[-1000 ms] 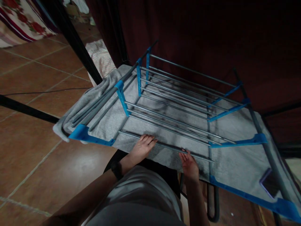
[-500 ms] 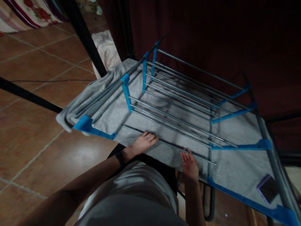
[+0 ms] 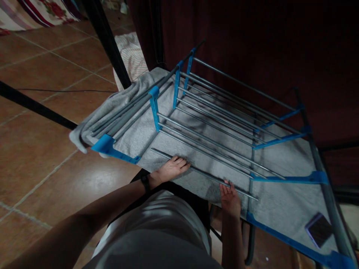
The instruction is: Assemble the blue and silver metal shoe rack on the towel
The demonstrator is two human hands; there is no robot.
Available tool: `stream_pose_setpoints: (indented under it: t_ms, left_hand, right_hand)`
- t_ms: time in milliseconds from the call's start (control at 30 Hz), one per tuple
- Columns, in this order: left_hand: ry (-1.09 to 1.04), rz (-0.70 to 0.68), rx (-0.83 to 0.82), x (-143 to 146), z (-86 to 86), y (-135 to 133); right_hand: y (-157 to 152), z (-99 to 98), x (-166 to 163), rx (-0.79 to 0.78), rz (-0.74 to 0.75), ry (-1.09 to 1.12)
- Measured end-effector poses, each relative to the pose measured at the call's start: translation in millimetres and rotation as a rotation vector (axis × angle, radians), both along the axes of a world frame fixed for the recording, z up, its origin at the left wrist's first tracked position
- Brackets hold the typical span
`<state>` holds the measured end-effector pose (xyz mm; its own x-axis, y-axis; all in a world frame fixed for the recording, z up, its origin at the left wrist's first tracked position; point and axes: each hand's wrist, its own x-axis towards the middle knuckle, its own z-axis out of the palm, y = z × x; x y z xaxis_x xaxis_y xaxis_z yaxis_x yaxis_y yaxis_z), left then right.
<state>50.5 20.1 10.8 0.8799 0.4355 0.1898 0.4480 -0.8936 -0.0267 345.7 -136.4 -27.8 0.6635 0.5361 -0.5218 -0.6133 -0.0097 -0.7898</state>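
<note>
A loose grey metal rod lies across both my hands near the front edge of the grey blanket. My left hand curls over it from above, left of its middle. Palm up, my right hand grips the rod further right, with the fingers around it. Just beyond stands a partly assembled rack with blue plastic brackets and several metal crossbars. The front left blue bracket and the front right blue bracket have no crossbar between them.
A phone rests on the grey blanket at the right. Black metal poles rise at the left above the tiled floor. A dark red curtain hangs behind, and a striped cloth lies beyond the blanket.
My right hand has slid slightly right and nearer to me, with the rod's right end lower. The whole view has shifted a little; my left hand keeps its hold.
</note>
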Motion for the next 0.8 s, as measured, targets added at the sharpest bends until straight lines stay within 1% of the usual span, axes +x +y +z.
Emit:
stream_pose_setpoints:
  t_ms: [200, 467, 600, 700, 800]
  left_hand:
    - [0.015, -0.033, 0.07, -1.5, -2.5, -3.9]
    - [-0.048, -0.094, 0.003, -3.8, 0.5, -5.2]
    - [-0.073, -0.102, -0.048, -4.4, 1.7, -5.4]
    - [-0.074, -0.115, -0.045, -4.5, 1.7, -5.1]
    - [-0.057, -0.132, -0.007, -4.0, 0.9, -4.3]
  right_hand:
    - [-4.0, -2.3, 3.5, 0.004, 0.001, -0.019]
    - [-8.5, -7.8, 10.4, 0.0, -0.002, -0.003]
    - [-8.2, -8.8, 11.6, -0.014, -0.005, 0.01]
    - [-8.6, -9.6, 11.4, -0.002, -0.009, -0.004]
    - [-9.4, -9.0, 10.2, 0.013, 0.015, -0.026]
